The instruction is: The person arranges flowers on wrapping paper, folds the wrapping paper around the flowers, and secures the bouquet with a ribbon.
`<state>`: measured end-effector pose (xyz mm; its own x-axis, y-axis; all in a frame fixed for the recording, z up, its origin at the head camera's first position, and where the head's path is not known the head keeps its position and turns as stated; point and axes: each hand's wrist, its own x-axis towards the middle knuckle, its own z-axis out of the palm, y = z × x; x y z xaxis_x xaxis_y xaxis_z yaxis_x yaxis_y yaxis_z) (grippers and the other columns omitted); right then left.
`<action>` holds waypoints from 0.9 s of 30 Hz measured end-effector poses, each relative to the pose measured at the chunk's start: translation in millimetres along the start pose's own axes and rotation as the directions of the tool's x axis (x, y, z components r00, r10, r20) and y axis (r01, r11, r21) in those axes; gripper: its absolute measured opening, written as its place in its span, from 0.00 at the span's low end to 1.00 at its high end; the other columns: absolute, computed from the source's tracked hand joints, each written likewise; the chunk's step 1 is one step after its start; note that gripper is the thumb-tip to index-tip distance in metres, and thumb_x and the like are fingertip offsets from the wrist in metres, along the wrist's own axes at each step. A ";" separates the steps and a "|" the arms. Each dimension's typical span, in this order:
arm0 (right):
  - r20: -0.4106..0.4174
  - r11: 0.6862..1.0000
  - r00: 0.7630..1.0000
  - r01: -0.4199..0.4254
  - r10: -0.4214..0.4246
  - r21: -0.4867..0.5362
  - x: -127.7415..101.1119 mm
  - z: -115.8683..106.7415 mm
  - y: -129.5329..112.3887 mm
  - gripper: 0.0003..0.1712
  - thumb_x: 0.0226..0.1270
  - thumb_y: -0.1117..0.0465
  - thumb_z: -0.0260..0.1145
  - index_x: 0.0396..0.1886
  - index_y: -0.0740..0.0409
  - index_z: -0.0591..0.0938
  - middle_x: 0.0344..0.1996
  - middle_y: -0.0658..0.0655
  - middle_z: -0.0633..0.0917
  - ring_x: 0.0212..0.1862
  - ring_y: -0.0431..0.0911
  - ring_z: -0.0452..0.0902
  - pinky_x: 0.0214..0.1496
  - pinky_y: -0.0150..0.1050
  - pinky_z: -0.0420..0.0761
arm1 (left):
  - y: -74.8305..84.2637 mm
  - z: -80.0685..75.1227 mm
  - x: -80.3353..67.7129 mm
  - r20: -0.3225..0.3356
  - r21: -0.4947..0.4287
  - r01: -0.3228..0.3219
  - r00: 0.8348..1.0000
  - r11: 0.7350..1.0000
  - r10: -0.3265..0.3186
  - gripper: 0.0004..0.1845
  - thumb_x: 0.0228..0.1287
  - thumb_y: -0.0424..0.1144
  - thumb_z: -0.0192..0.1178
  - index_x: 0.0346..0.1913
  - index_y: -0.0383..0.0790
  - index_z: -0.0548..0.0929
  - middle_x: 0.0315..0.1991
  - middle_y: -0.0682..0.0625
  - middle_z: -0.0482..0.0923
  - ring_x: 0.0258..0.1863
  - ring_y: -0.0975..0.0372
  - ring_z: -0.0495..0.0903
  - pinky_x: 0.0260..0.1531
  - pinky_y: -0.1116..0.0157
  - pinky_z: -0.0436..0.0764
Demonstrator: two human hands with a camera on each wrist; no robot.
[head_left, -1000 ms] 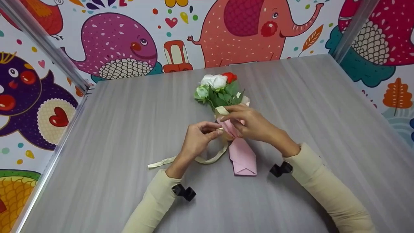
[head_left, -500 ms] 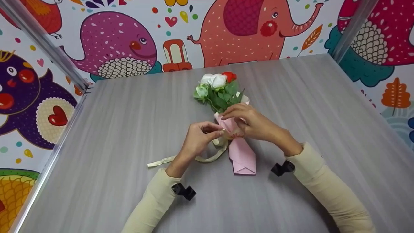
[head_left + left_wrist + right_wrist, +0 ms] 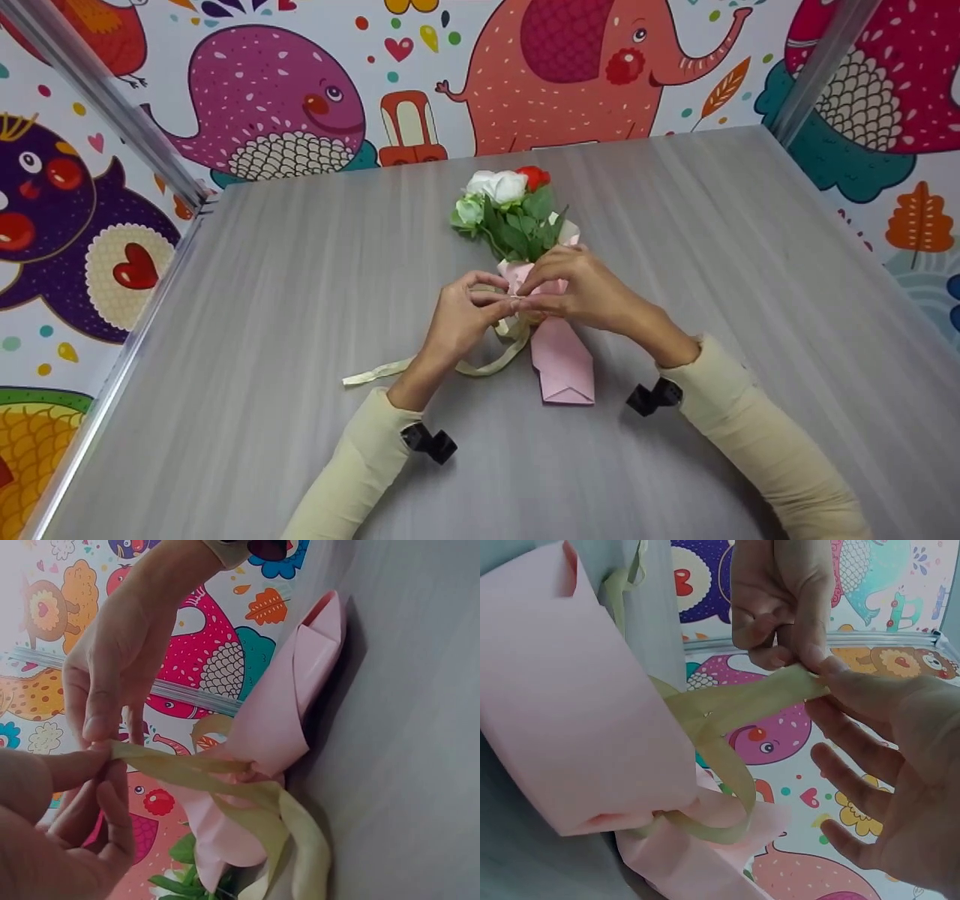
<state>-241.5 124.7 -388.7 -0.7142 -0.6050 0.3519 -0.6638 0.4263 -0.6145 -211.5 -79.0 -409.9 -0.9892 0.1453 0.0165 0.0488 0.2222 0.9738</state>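
Note:
A small bouquet lies on the table, with white roses (image 3: 496,187), a red flower (image 3: 533,178) and green leaves (image 3: 525,225) at its far end. Pink paper (image 3: 564,364) wraps its stems, gathered at a narrow waist. From that waist a cream ribbon (image 3: 184,771) rises to the fingertips of both hands. My left hand (image 3: 459,315) pinches the ribbon between thumb and fingers. Thumb and forefinger of my right hand (image 3: 592,289) pinch it at the same spot, tip to tip with the left; its other fingers spread in the right wrist view.
One ribbon tail (image 3: 375,373) trails leftward across the grey wood-grain table (image 3: 262,300), passing under the left wrist. Printed cartoon walls (image 3: 420,75) with metal corner posts (image 3: 821,75) enclose the table's back and sides. A black wrist camera sits on each sleeve (image 3: 750,420).
A ribbon loop that stood by the right fingers above the wrap has dropped from there. The right fingertips have moved down and left to meet the left ones. The bouquet stays put.

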 end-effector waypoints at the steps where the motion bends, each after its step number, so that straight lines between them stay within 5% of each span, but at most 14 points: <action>1: -0.007 1.000 1.000 0.004 -0.004 0.001 0.3 0.8 -0.3 0.09 0.57 0.59 0.77 0.37 0.56 0.91 0.38 0.53 0.90 0.50 0.50 0.81 0.69 0.60 0.61 | 1.0 0.0 -0.4 0.001 0.007 0.007 1.000 1.000 -0.007 0.15 0.61 0.33 0.70 0.49 0.33 0.81 0.39 0.38 0.90 0.33 0.61 0.87 0.35 0.61 0.83; 5: -0.009 1.000 1.000 0.006 -0.006 0.025 1.1 2.0 -1.3 0.08 0.56 0.58 0.78 0.35 0.55 0.91 0.34 0.52 0.90 0.45 0.49 0.82 0.65 0.58 0.64 | 3.3 -0.2 -0.9 0.021 0.008 0.004 1.000 1.000 -0.004 0.18 0.61 0.32 0.70 0.52 0.32 0.77 0.40 0.38 0.89 0.36 0.53 0.88 0.36 0.59 0.83; 12: 0.006 0.992 0.999 -0.040 0.040 0.124 2.2 2.3 1.6 0.06 0.58 0.58 0.77 0.33 0.54 0.91 0.32 0.51 0.90 0.39 0.45 0.80 0.48 0.40 0.75 | 1.9 -1.2 -0.7 0.030 -0.023 -0.030 0.999 0.999 0.031 0.18 0.61 0.30 0.69 0.52 0.29 0.78 0.39 0.37 0.89 0.31 0.67 0.84 0.33 0.67 0.79; 20: -0.030 0.981 0.997 -0.065 0.071 0.181 2.9 -0.7 6.7 0.04 0.60 0.62 0.75 0.32 0.58 0.91 0.32 0.56 0.89 0.39 0.42 0.79 0.42 0.37 0.76 | -6.4 -2.4 2.7 0.066 -0.061 -0.098 0.993 0.993 0.102 0.16 0.61 0.28 0.68 0.51 0.30 0.80 0.43 0.36 0.88 0.36 0.62 0.85 0.34 0.70 0.80; 27: -0.048 0.980 0.995 -0.081 0.091 0.184 3.5 -2.9 9.9 0.04 0.61 0.63 0.74 0.32 0.60 0.90 0.32 0.57 0.90 0.38 0.40 0.77 0.39 0.32 0.74 | -12.9 -6.6 8.4 0.056 0.049 -0.105 0.993 0.993 0.102 0.15 0.59 0.31 0.70 0.49 0.30 0.84 0.47 0.38 0.86 0.44 0.55 0.85 0.45 0.65 0.83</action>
<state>-251.3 128.8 -391.5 -0.7814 -0.5311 0.3276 -0.5518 0.3430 -0.7602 -221.4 -87.1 -420.8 -0.9698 0.2214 0.1027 0.1589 0.2532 0.9543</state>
